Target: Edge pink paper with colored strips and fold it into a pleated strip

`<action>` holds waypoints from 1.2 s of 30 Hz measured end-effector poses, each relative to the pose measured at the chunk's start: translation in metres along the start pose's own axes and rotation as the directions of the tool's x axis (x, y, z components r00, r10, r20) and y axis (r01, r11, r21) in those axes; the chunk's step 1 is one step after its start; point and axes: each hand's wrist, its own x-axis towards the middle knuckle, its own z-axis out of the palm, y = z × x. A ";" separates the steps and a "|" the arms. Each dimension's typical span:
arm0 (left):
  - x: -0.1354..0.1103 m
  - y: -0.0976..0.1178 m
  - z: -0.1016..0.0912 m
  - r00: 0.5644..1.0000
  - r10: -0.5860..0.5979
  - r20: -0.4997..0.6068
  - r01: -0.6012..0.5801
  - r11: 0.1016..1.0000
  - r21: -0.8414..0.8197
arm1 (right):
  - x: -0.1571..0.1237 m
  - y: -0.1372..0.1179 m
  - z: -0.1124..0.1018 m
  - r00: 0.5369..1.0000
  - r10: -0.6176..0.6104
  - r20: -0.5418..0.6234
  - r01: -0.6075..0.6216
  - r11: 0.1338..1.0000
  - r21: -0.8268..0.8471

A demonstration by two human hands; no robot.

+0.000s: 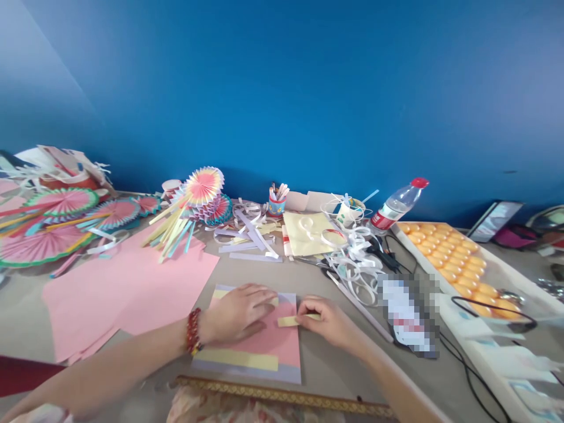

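Observation:
A pink paper sheet (286,346) with purple bands and pale yellow strips along its near and far edges lies flat before me. My left hand (235,314) rests on it with the fingers stretched out, a beaded bracelet on the wrist. At the sheet's right edge, my right hand (324,320) pinches a short pale yellow paper strip (287,322) between thumb and fingers. The strip's left end lies over the pink; whether it touches the sheet I cannot tell. One yellow strip (247,359) runs along the near edge.
Large pink sheets (132,282) and folded paper fans (205,187) are on the left. Paper curls (356,264), a tilted bottle (396,205) and a pen cup (277,205) stand or lie behind. At right are a blurred-out object (408,317), cables and a tray of orange rounded pieces (449,258).

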 end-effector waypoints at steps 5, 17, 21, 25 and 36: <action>0.005 -0.011 0.013 1.000 -0.004 0.012 0.004 1.000 0.029 | -0.002 0.001 0.010 0.984 -0.124 -0.128 0.097 0.976 -0.196; 0.000 -0.003 0.029 0.994 -0.102 -0.028 0.102 0.995 0.003 | 0.017 0.000 0.010 0.969 -0.162 -0.185 0.135 0.979 -0.151; 0.000 -0.002 0.027 0.994 -0.102 -0.037 0.101 0.995 -0.011 | 0.022 0.002 0.012 0.967 -0.145 -0.208 0.124 0.986 -0.112; 0.000 -0.002 0.026 0.993 -0.099 -0.058 0.097 0.994 -0.041 | 0.021 0.004 0.015 0.960 -0.147 -0.240 0.127 0.987 -0.095; 0.002 -0.003 0.025 0.993 -0.109 -0.044 0.106 0.993 -0.060 | 0.023 0.004 0.014 0.956 -0.167 -0.241 0.145 0.984 -0.108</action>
